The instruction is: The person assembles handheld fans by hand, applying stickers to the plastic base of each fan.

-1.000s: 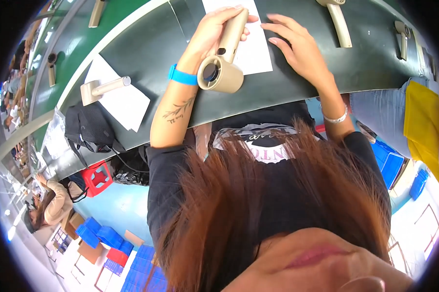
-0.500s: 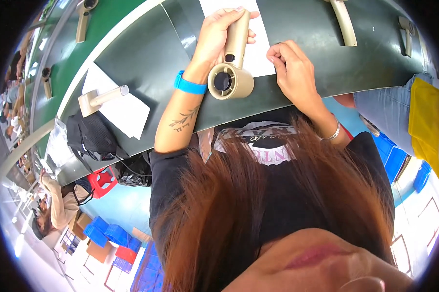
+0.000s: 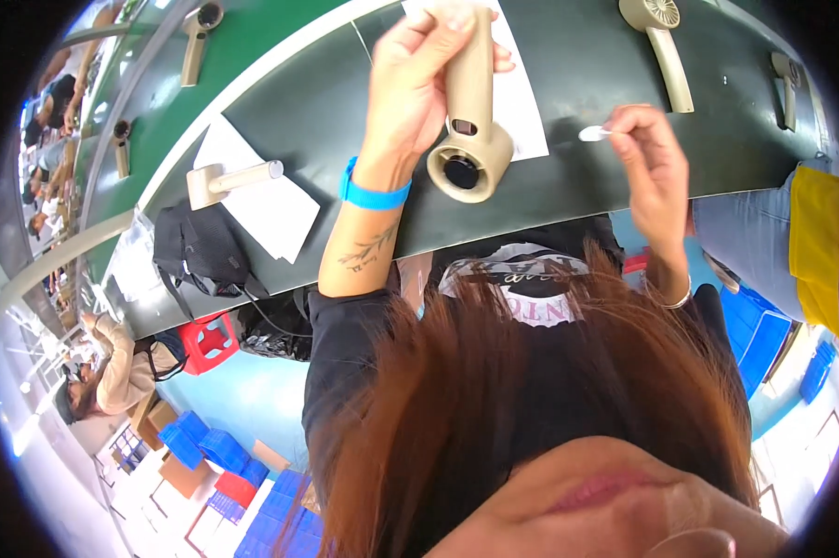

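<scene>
My left hand [image 3: 415,88], wrist in a blue band, is closed round the handle of a beige handheld fan [image 3: 472,88]. The fan's round head, with a dark centre, points down toward me. Off to the right, my right hand [image 3: 656,167] pinches a small white oval sticker [image 3: 594,133] between thumb and finger, above the dark work surface. White paper sheets [image 3: 521,102] lie partly behind the left hand and the fan.
A beige fan [image 3: 668,65] lies at the far right; another fan [image 3: 233,181] rests on white sheets [image 3: 289,219] at the left. A black bag [image 3: 196,246] sits on the dark table [image 3: 345,121] near its edge. Further fans lie on the green belt [image 3: 243,28].
My right hand has moved right, away from the sheets, and now shows a white sticker in its fingertips. The fan in my left hand has tilted and shifted slightly right in the picture.
</scene>
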Tool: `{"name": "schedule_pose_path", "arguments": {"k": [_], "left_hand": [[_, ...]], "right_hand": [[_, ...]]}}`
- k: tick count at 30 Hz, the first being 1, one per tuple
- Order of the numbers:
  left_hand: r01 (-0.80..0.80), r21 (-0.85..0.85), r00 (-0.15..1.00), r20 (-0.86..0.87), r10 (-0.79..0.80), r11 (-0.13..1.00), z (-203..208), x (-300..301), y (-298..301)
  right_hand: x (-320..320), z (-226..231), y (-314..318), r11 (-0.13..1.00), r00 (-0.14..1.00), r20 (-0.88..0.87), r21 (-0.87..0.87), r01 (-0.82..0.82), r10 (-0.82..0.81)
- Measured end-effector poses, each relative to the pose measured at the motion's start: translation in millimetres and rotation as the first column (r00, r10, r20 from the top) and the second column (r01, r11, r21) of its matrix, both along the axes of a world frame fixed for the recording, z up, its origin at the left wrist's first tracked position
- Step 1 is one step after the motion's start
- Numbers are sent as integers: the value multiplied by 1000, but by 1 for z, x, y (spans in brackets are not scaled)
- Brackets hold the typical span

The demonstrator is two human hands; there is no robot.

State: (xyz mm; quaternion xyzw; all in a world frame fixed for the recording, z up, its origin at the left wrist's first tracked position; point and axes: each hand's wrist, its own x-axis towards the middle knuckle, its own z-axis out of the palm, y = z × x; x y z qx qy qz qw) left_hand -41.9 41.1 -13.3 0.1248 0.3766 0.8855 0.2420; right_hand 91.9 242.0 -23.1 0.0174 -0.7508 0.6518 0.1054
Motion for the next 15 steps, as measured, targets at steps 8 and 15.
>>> {"name": "schedule_pose_path", "arguments": {"k": [8, 15], "left_hand": [[-537, -245, 562, -818, 126, 807, 20, 43, -13], [-732, -373, 419, -906, -55, 569, 17, 67, -22]], "right_hand": [[-8, 48, -26, 978, 979, -197, -192, -87, 49], [-15, 50, -46, 971, 971, -202, -176, -161, 124]]}}
